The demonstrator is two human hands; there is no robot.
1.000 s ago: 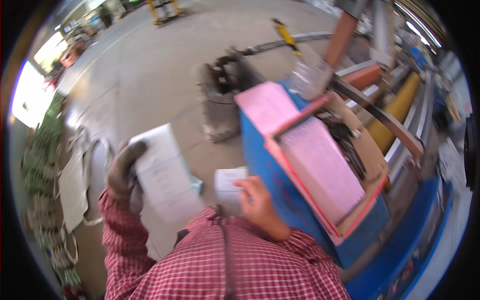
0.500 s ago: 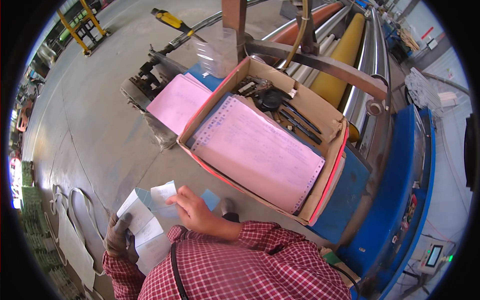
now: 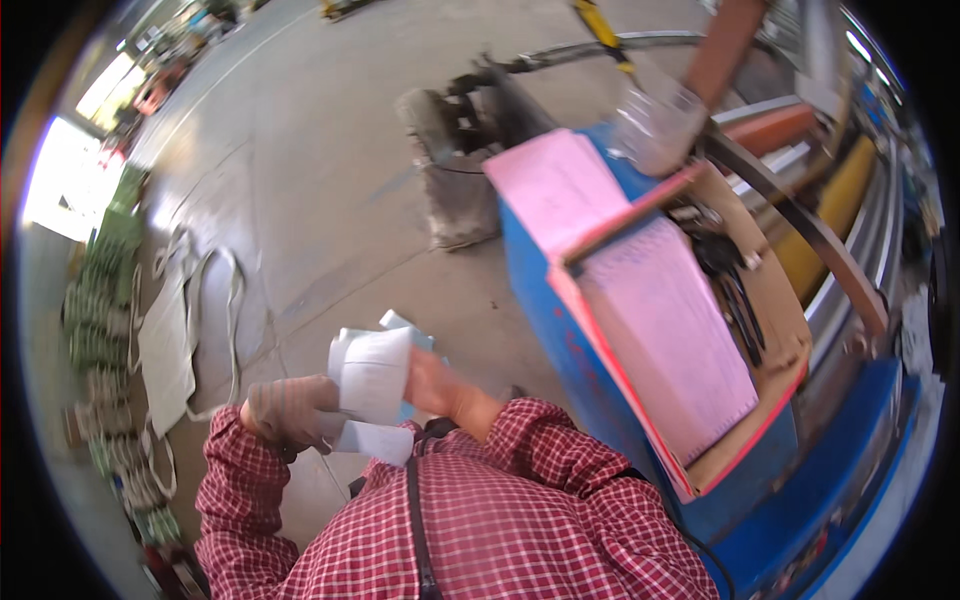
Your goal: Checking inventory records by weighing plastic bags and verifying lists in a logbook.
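The grey floor (image 3: 330, 150) fills the upper middle and upper left of the frame. Along the right side stands a machine with a yellow roller (image 3: 848, 195), and beside it, right of centre, is a blue stand (image 3: 540, 285). Green bundles (image 3: 100, 290) are piled down the left edge; next to them a white bag (image 3: 168, 355) with long straps lies flat.

On the stand is a cardboard box (image 3: 622, 385) with a red rim. Pink sheets (image 3: 665, 330) lie inside it, dark items along their right, and a pink stack (image 3: 555, 190) lies just beyond the box. A clear tub (image 3: 655, 130) stands at the upper right, a yellow-handled tool (image 3: 597, 25) above it.

Low and left of centre are the hands, with the white papers (image 3: 375, 375) between them. The left hand (image 3: 295, 408), gloved, is closed on their left side. The bare right hand (image 3: 435, 385) is at their right edge; blur hides whether its fingers pinch or merely touch. A bluish slip (image 3: 405, 325) shows behind.

The step in hand looks like sorting or turning these papers. Handling them further would call for a steady left grip and the right fingers separating one leaf.
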